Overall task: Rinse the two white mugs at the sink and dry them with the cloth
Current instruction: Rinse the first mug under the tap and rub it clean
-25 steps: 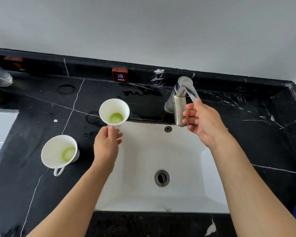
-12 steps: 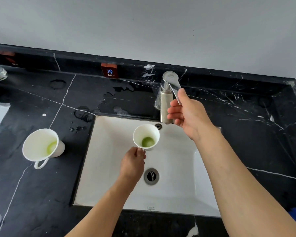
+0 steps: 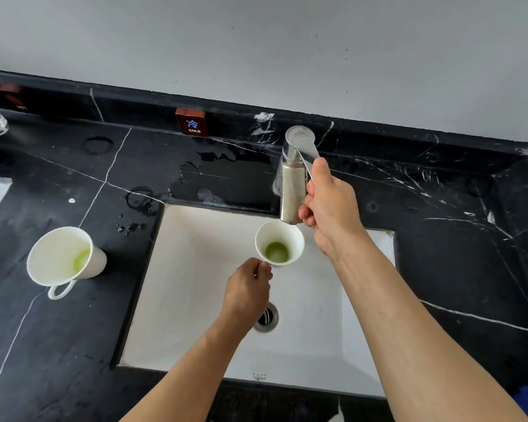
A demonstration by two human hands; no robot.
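Mug 1 (image 3: pixel 279 243): over sink (image 3: pixel 195 300) beneath faucet spout (image 3: pixel 291 190), left hand (image 3: pixel 247 290) pinching its handle. Right hand (image 3: pixel 329 205) curled around faucet lever. Mug 2 (image 3: pixel 64 258): on table (image 3: pixel 58 345), 9 o'clock of sink.

Held mug's handle (image 3: pixel 264 266) hidden by left hand (image 3: pixel 247 289); drain (image 3: pixel 269 318) half covered

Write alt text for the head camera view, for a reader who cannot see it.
Over a white sink, the left hand holds a white mug with green residue under the faucet, while the right hand grips the faucet lever. A second white mug, also green-stained, stands on the black marble counter to the left.
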